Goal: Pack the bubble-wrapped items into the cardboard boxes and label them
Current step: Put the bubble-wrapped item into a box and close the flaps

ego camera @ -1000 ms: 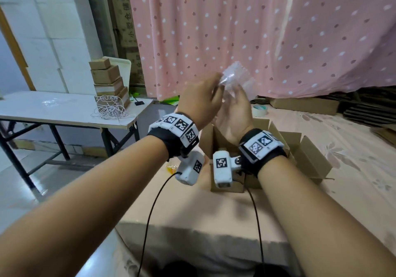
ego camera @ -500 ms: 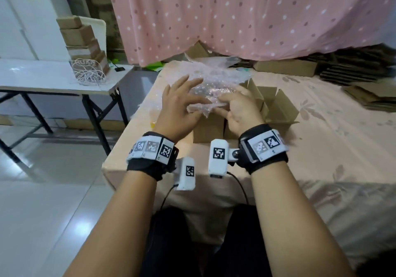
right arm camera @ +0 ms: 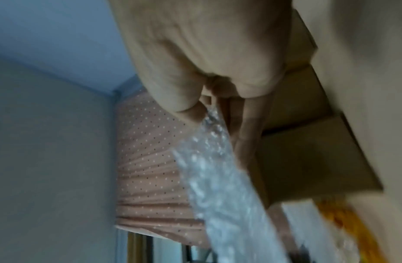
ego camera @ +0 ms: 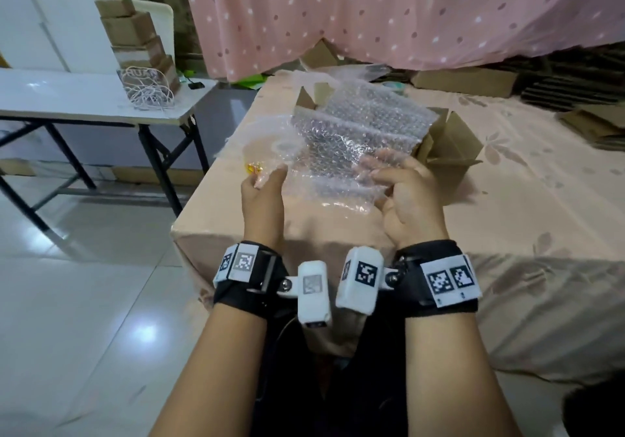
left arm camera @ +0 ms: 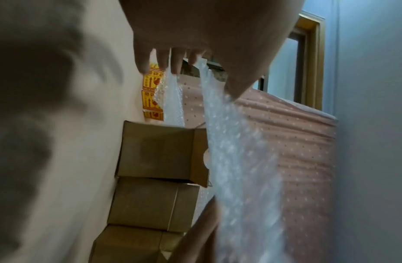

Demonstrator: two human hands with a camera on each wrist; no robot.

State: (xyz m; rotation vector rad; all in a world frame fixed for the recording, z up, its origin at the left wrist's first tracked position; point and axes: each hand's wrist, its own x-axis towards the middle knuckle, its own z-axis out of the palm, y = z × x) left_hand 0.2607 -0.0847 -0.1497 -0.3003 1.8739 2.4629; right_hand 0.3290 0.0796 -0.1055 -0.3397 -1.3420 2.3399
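A clear bubble wrap sheet (ego camera: 355, 132) is spread out in the air above the open cardboard boxes (ego camera: 449, 142) on the cloth-covered table (ego camera: 524, 200). My left hand (ego camera: 270, 176) pinches its near left corner, and my right hand (ego camera: 382, 174) pinches its near right edge. In the left wrist view my fingers (left arm camera: 175, 62) clamp the bubble wrap (left arm camera: 236, 151) beside a row of brown boxes (left arm camera: 157, 151). The right wrist view shows my thumb and fingers nipping the wrap (right arm camera: 218, 178) next to a box (right arm camera: 308, 160). No item shows inside the sheet.
Yellow fragile labels (ego camera: 255, 167) lie on the table left of the boxes, also seen as a strip of labels (left arm camera: 151, 92). A white folding table (ego camera: 84, 102) at the left holds stacked small boxes (ego camera: 135, 31) and cord. Flat cardboard (ego camera: 575, 81) piles up at the back right.
My hands came down from in front of the curtain to just over the boxes, moved apart, and the crumpled wrap now hangs spread as a flat sheet.
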